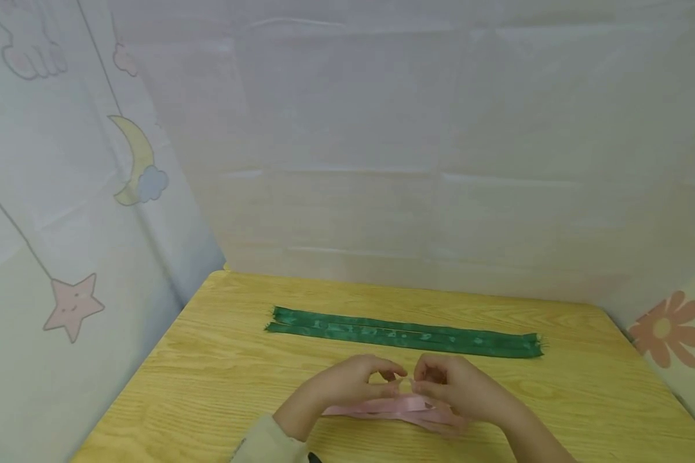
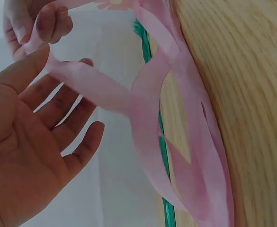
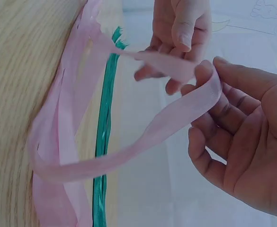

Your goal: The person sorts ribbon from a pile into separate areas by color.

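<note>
A thin pink ribbon (image 1: 396, 405) lies in loose, overlapping strands at the front of the table. My right hand (image 3: 242, 132) pinches one raised length of it between thumb and index finger, as the right wrist view shows. From there a loop sags back to the pile. Facing it, my left hand (image 2: 39, 123) has its fingers spread and its thumb apart from them. The raised pink ribbon (image 2: 95, 87) passes against the left fingertips. Both hands are close together above the pile in the head view.
Behind the hands, folded green ribbon (image 1: 405, 334) with frayed ends stretches across the wooden table (image 1: 208, 360). A pale cloth backdrop (image 1: 347, 161) rises at the table's back edge, with printed shapes at the sides. A small dark object (image 1: 314, 458) shows at the bottom edge.
</note>
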Demonstrator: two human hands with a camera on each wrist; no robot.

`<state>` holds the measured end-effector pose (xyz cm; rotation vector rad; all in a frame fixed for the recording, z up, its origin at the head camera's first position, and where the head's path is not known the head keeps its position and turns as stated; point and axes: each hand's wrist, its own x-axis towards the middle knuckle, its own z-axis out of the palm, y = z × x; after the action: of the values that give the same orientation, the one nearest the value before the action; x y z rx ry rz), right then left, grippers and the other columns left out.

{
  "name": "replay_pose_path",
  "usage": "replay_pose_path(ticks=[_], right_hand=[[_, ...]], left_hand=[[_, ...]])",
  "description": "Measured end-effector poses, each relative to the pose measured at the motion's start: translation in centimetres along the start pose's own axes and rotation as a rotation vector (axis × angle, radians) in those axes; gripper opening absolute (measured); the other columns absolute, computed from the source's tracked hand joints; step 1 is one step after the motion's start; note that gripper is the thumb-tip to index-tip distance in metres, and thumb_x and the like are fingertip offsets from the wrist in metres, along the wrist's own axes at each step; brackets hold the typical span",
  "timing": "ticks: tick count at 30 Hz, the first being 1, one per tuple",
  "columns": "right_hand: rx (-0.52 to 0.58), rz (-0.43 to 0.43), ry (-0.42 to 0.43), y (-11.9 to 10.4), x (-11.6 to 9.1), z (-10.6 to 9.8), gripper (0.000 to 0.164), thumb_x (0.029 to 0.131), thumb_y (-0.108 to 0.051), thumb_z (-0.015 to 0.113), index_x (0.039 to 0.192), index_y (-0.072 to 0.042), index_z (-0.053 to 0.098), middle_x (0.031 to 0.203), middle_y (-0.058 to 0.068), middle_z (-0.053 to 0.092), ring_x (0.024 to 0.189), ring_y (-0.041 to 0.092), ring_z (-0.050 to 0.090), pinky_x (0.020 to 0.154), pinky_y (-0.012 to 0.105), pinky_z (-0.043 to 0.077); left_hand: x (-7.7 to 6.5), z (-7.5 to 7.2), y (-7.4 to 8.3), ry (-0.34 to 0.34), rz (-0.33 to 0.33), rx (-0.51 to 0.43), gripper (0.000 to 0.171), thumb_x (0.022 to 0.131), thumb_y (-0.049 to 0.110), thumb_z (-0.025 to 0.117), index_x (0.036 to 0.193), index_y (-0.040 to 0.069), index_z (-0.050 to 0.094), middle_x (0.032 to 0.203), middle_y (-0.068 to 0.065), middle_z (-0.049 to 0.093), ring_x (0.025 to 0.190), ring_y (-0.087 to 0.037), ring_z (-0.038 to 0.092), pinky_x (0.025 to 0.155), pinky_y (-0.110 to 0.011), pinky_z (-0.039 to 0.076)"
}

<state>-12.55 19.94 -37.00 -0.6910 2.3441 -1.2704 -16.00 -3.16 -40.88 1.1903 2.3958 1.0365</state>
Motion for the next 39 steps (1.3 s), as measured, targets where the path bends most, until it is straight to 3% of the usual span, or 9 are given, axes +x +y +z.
replay_pose_path(ticks=[3,8,14,23,27,36,39], right_hand=[[0.026,0.019,-0.004,-0.3,-0.1,0.0,0.02,0.092,-0.029,0.059,0.09,-0.01,0.057,0.065,0.0,0.054,0.044,0.006,0.037,0.039,0.018,0.033],[0.017,0.053,0.009,-0.5,-0.4,-0.5,0.021,0.09,-0.031,0.061,0.093,-0.01,0.061,0.064,0.003,0.055,0.043,0.007,0.038,0.039,0.018,0.034],[-0.01,0.065,0.013,-0.5,-0.6,-0.9,0.02,0.089,-0.028,0.063,0.093,-0.009,0.066,0.064,0.005,0.056,0.042,0.007,0.04,0.038,0.02,0.035],[-0.04,0.055,0.034,-0.4,-1.0,-1.3,0.019,0.087,-0.027,0.065,0.092,-0.008,0.068,0.069,0.003,0.059,0.053,0.006,0.047,0.05,0.025,0.043],[-0.056,0.04,0.042,-0.4,-1.3,-1.7,0.019,0.088,-0.027,0.065,0.092,-0.009,0.068,0.071,0.002,0.06,0.056,0.006,0.048,0.052,0.027,0.044],[-0.087,0.035,0.058,0.1,-2.0,-2.4,0.019,0.088,-0.028,0.064,0.092,-0.01,0.068,0.069,0.003,0.056,0.057,0.006,0.043,0.05,0.025,0.039],[-0.09,0.053,0.059,0.4,-2.1,-2.5,0.019,0.088,-0.029,0.063,0.093,-0.01,0.068,0.069,0.003,0.054,0.057,0.006,0.042,0.05,0.025,0.038]], left_hand=[[0.1,0.1,0.2,0.004,-0.034,-0.086,0.024,0.095,0.026,0.055,0.111,0.012,0.065,0.095,0.013,0.061,0.088,0.002,0.055,0.074,-0.019,0.046],[-0.3,-0.3,0.3,0.061,-0.092,-0.134,0.016,0.092,0.024,0.059,0.097,0.012,0.069,0.087,0.009,0.064,0.076,0.0,0.057,0.066,-0.019,0.047],[-0.9,-1.5,0.2,0.113,-0.111,-0.12,0.016,0.092,0.028,0.059,0.097,0.016,0.069,0.081,0.011,0.063,0.072,-0.01,0.06,0.061,-0.021,0.046],[-1.9,-2.6,-0.7,0.159,-0.166,-0.098,0.021,0.09,0.039,0.058,0.097,0.022,0.069,0.085,0.012,0.063,0.075,-0.003,0.056,0.068,-0.024,0.047],[-2.5,-2.7,-1.3,0.176,-0.154,-0.126,0.021,0.09,0.039,0.059,0.096,0.021,0.069,0.086,0.014,0.062,0.078,-0.004,0.056,0.07,-0.024,0.047],[-4.5,-2.8,-2.6,0.201,-0.172,-0.227,0.017,0.091,0.032,0.06,0.094,0.018,0.069,0.089,-0.006,0.066,0.074,-0.018,0.058,0.064,-0.026,0.047],[-5.2,-2.9,-3.3,0.216,-0.198,-0.219,0.018,0.091,0.033,0.059,0.094,0.018,0.069,0.089,-0.002,0.065,0.077,-0.017,0.057,0.066,-0.026,0.047]])
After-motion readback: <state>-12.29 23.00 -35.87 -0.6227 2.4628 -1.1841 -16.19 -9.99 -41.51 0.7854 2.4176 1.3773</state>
